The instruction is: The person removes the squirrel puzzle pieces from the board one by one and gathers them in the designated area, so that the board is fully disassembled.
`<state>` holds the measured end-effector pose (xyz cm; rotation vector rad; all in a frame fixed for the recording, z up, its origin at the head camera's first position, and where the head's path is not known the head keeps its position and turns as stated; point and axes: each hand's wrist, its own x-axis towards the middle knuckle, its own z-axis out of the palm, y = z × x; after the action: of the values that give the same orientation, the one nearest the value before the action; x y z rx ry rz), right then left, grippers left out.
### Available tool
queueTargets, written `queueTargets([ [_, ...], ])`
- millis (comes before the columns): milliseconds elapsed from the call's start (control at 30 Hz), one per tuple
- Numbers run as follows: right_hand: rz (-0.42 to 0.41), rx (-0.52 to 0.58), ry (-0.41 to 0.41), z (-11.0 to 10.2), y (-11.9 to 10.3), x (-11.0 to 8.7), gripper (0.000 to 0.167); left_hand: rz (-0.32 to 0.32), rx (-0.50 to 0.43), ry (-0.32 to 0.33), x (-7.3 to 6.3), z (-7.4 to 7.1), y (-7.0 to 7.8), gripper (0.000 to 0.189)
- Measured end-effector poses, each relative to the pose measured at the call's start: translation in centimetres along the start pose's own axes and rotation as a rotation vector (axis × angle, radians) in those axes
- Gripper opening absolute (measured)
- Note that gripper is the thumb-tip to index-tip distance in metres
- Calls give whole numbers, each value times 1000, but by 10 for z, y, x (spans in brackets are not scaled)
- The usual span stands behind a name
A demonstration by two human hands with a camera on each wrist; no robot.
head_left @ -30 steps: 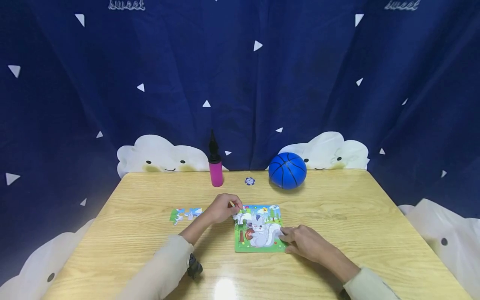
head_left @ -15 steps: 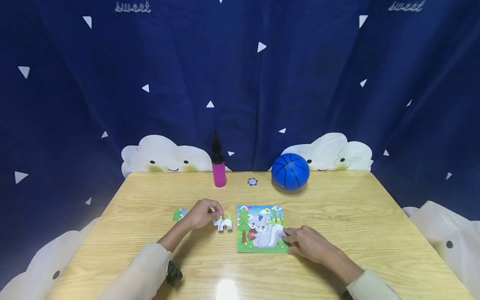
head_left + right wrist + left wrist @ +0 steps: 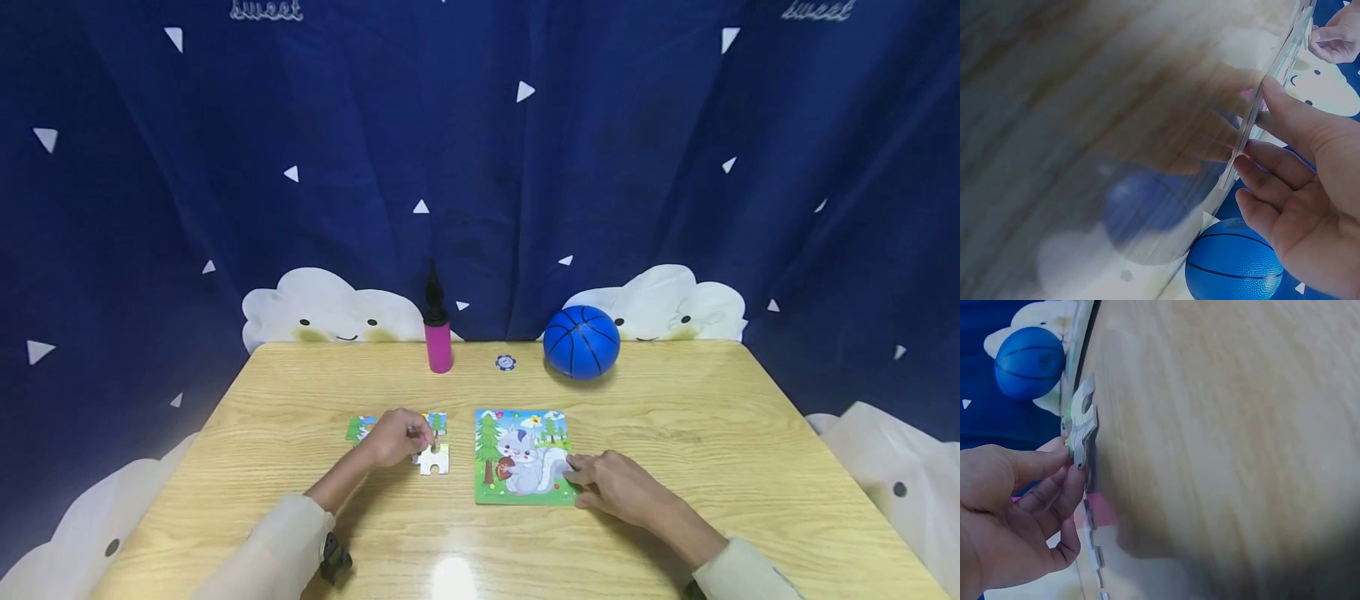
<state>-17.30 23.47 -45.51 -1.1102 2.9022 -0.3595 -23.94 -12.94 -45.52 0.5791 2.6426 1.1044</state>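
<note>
My left hand (image 3: pixel 396 437) pinches a pale jigsaw piece (image 3: pixel 435 460) between thumb and fingers, low over the table. In the left wrist view this jigsaw piece (image 3: pixel 1084 425) is seen nearly edge-on at the fingertips. Two more pieces lie near that hand: a green one (image 3: pixel 356 428) to its left and a blue-and-green one (image 3: pixel 438 423) just behind, both partly hidden. To the right lies the squirrel puzzle board (image 3: pixel 487 497), flat on the table. My right hand (image 3: pixel 617 485) rests with its thumb and fingertips at the board's right edge, fingers relaxed.
At the back of the wooden table (image 3: pixel 675 400) stand a pink pump (image 3: pixel 438 347) with a black top and a blue ball (image 3: pixel 581 342). A blue-and-white chip (image 3: pixel 506 362) lies between them. A dark blue curtain (image 3: pixel 480 150) hangs behind.
My left hand has moved left from the board to beside the loose pieces, carrying the jigsaw piece and lowering it. The right hand stays at the board's edge.
</note>
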Motion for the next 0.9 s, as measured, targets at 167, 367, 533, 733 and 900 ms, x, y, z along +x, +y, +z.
queueTargets([
  [167, -1, -6, -3, -1, 0, 0, 39, -24, 14, 13, 1, 5, -1, 12],
  [367, -9, -13, 0, 0, 1, -1, 39, -33, 44, 13, 2, 5, -1, 12],
  [533, -14, -11, 15, 2, 1, -1, 39, -19, 53, 24, 4, 3, -1, 11],
  [733, -12, -17, 15, 2, 1, -1, 39, -1, 40, 12, 12, 2, 8, 9],
  [900, -8, -15, 12, 1, 0, 0, 39, 34, 99, -3, 23, 1, 25, 8],
])
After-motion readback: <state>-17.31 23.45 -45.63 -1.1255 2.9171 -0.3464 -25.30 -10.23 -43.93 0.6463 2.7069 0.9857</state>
